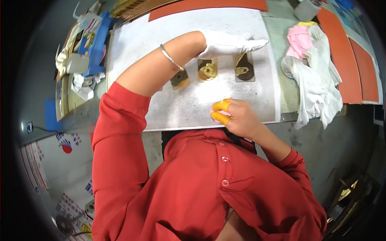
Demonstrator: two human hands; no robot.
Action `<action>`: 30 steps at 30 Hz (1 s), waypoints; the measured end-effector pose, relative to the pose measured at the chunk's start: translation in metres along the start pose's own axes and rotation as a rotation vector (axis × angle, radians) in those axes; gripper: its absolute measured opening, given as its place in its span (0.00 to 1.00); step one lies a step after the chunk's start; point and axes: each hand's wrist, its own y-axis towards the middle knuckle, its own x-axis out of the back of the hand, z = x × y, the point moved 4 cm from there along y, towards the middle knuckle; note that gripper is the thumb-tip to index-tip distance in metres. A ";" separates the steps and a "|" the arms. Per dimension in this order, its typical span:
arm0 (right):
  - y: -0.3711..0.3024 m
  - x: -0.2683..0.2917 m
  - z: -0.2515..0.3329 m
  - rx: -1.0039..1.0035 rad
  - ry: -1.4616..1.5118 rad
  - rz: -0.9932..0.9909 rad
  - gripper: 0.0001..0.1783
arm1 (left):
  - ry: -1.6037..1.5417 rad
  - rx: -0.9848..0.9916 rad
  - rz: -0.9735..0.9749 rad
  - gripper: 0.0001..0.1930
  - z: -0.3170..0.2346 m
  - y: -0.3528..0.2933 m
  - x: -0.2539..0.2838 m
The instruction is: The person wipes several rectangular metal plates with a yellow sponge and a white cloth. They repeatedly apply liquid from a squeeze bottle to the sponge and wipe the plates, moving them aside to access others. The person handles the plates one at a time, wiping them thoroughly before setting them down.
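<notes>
Several small rectangular plates lie in a row on a white sheet (140, 105), partly under my left arm. One is dark and gold (179, 80), the middle one has a gold round figure (207, 71), and the right one is black and gold (245, 69). My left hand (227, 43), in a white glove, reaches across the far ends of the plates. Its fingers stretch out to the right above the right plate; whether they touch it I cannot tell. Near the sheet's front edge my right hand (237, 116), with yellow finger cots, pinches a small pink piece (214, 114).
On the right lie white cloth (317, 80), pink cloth (299, 40) and orange-red boards (341, 56). A bottle (307, 10) stands behind them. At the left is a blue tray (95, 50) with small items, beside a white container (77, 63) and crumpled white material (83, 86).
</notes>
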 end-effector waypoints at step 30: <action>-0.007 0.013 0.003 0.006 -0.007 -0.048 0.06 | -0.133 0.031 0.157 0.42 -0.028 0.038 0.004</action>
